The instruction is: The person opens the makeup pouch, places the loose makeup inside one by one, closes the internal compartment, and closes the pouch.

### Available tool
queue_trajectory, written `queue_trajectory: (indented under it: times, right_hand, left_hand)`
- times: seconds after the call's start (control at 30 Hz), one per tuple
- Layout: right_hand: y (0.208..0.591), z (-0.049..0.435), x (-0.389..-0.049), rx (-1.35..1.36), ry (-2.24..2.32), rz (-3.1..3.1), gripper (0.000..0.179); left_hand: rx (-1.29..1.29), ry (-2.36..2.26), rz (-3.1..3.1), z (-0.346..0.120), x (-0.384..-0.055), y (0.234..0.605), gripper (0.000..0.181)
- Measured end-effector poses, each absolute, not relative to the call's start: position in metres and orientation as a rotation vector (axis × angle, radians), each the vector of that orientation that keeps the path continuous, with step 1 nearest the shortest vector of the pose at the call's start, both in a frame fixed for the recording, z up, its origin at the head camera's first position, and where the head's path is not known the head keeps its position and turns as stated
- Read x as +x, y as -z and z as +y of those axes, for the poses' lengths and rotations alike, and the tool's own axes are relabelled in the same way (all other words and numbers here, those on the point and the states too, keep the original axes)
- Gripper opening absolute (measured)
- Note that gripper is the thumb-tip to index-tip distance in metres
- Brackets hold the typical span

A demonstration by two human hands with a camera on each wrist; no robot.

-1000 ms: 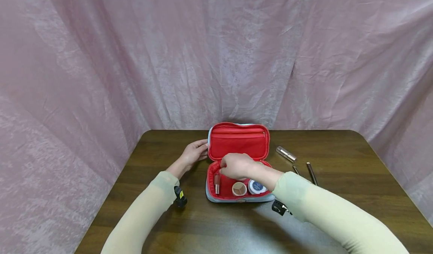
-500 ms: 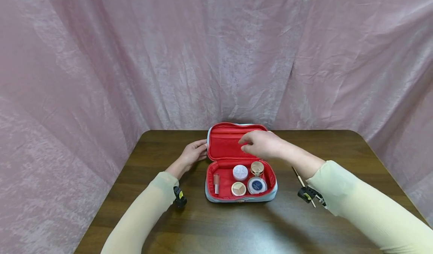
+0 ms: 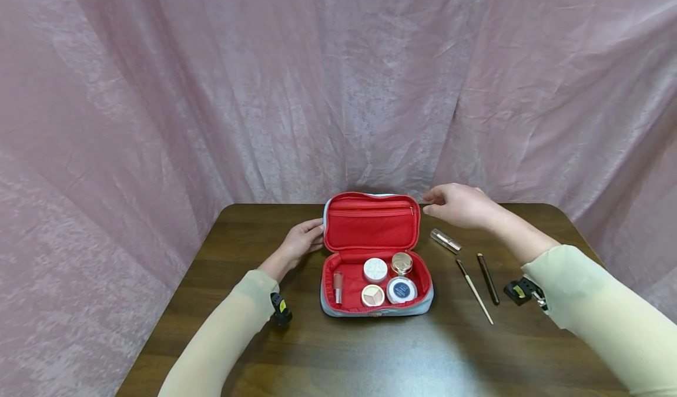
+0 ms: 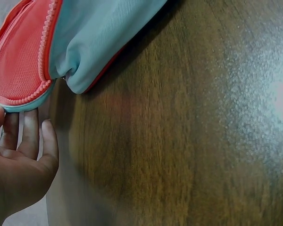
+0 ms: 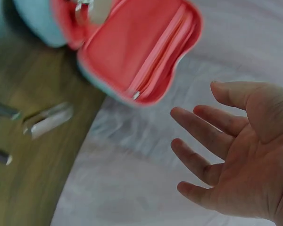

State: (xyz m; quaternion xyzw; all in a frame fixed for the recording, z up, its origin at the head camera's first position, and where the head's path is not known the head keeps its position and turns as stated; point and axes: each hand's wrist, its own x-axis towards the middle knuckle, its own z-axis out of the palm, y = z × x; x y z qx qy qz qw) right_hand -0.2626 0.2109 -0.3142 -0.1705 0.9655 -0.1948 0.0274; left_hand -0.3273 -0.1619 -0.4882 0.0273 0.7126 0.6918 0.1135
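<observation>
A makeup bag with a red lining and light blue outside lies unzipped, its lid raised. My left hand pinches the lid's left edge, thumb in front and fingers behind in the left wrist view. Inside sit a lip gloss tube, a white round jar, a gold-topped compact, a three-shade pan and a round case with a blue label. Nothing is in my right hand, which hovers right of the lid, fingers spread in the right wrist view.
On the wooden table, right of the bag, lie a clear lipstick tube, a thin brush and a dark pencil. A pink curtain hangs close behind the table's back edge.
My right hand has risen out of the bag and moved right past the lid, uncovering the jars inside. The lip gloss stays in the bag. My left hand keeps its hold on the lid.
</observation>
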Motion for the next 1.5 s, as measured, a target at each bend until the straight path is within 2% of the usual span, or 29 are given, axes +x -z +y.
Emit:
queue_trajectory:
  times: [0.33,0.6,0.77,1.0,1.23,1.5]
  right_hand:
    - [0.343,0.259,-0.286,-0.338,0.548,3.011,0.05]
    - [0.375,0.27,-0.299,-0.217,0.411,3.016,0.052]
    - [0.396,0.267,-0.306,-0.195,0.337,3.012,0.041]
    - [0.415,0.26,-0.312,-0.169,0.256,2.947,0.011]
    - [0.425,0.253,-0.315,-0.152,0.227,2.918,0.014]
    - [0.437,0.25,-0.318,-0.147,0.191,2.933,0.008]
  left_hand:
    - [0.101,-2.023,2.102,-0.161,-0.326,0.487,0.039]
    - [0.084,-2.029,2.1,-0.162,-0.325,0.486,0.039]
    - [0.093,-2.013,2.107,-0.164,-0.325,0.484,0.039]
    - [0.128,-1.981,2.112,-0.165,-0.325,0.482,0.04]
    - [0.121,-1.98,2.122,-0.165,-0.326,0.484,0.04]
    - [0.126,-1.986,2.113,-0.165,-0.326,0.485,0.04]
